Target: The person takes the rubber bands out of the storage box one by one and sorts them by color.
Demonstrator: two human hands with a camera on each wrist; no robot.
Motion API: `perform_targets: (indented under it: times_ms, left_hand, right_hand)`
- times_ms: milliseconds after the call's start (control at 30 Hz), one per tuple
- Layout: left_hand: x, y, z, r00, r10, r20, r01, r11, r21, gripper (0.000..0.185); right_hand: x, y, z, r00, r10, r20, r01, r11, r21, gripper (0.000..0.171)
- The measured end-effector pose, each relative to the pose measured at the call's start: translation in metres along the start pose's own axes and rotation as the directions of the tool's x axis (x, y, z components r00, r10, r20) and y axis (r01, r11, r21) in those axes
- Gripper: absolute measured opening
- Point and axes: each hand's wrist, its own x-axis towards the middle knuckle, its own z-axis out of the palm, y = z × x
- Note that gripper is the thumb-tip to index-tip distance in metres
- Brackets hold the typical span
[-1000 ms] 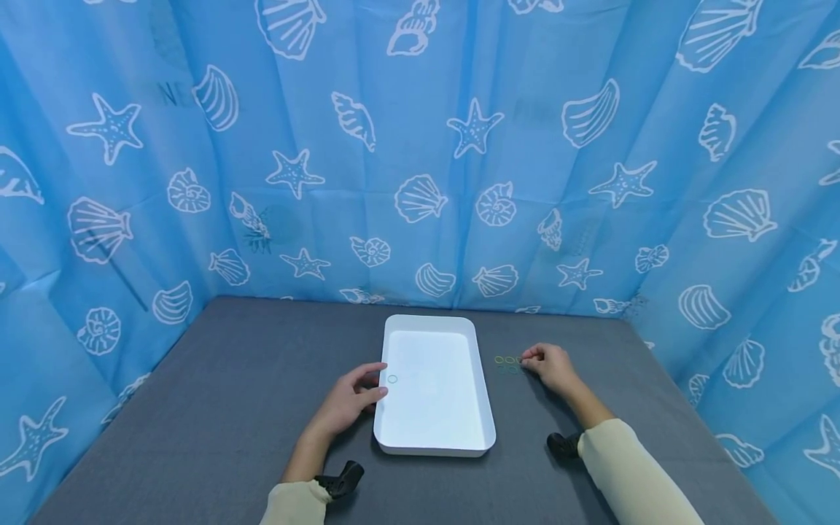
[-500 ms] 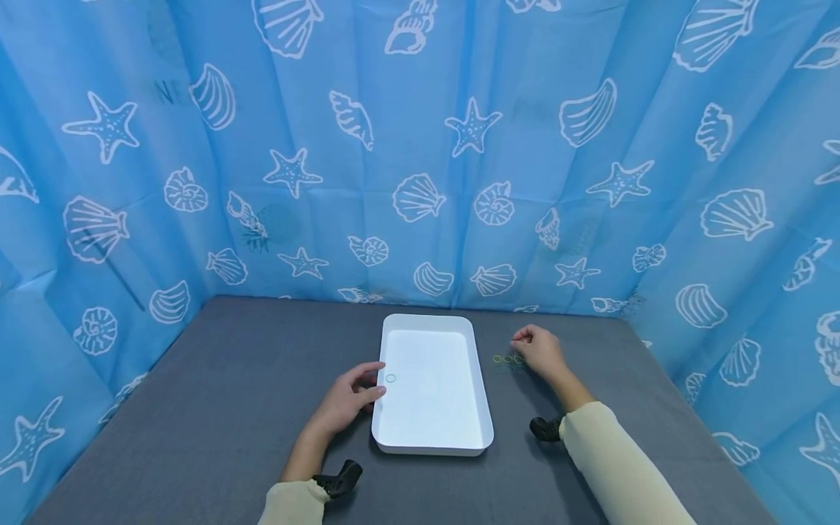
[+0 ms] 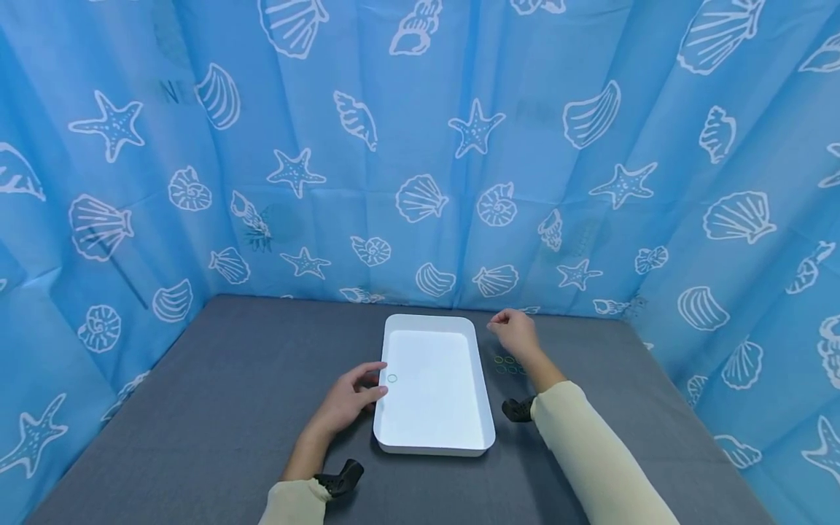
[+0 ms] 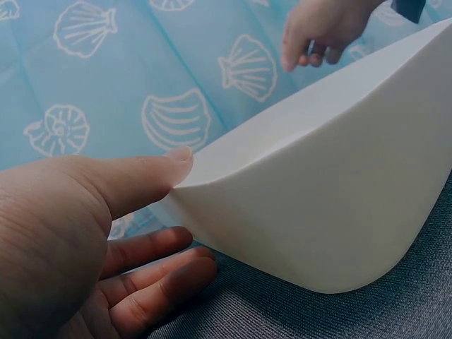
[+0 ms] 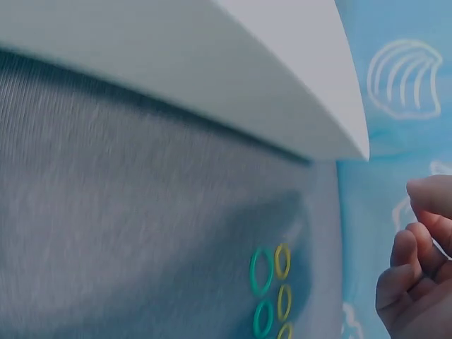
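A shallow white tray (image 3: 429, 450) sits at mid-table, with one small green ring (image 3: 392, 374) inside near its left wall. My left hand (image 3: 344, 401) holds that side of the tray, its thumb (image 4: 152, 180) over the rim and the lower fingers curled along the outer wall. Beyond the tray's far right corner, my right hand (image 3: 515, 335) hovers with thumb and fingertips drawn together; I cannot tell whether a ring is between them. Below it on the cloth lie a row of thin yellow rings (image 5: 276, 263) and a row of green rings (image 5: 252, 272).
Dark grey cloth (image 3: 262, 379) covers the table. A blue curtain (image 3: 420, 146) printed with white shells and starfish hangs behind it and along both sides. Each wrist wears a black device, such as the left camera mount (image 3: 340, 479).
My right hand has lifted from the right end of the ring rows and moved left and away, toward the tray's far right corner. The left hand and tray have stayed put.
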Motion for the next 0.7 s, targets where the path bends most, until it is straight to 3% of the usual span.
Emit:
perform_targets:
  times_ms: [367, 700]
  left_hand:
    - [0.0, 0.001, 0.001, 1.0, -0.004, 0.005, 0.004, 1.0, -0.006, 0.046]
    - [-0.001, 0.002, 0.0, 1.0, -0.02, -0.001, 0.02, 1.0, -0.002, 0.046]
  right_hand:
    - [0.002, -0.027, 0.025, 0.993, 0.105, -0.06, -0.106, 0.994, -0.018, 0.014]
    - [-0.004, -0.054, 0.056, 0.998, 0.065, -0.018, -0.063, 0.99, 0.129, 0.012]
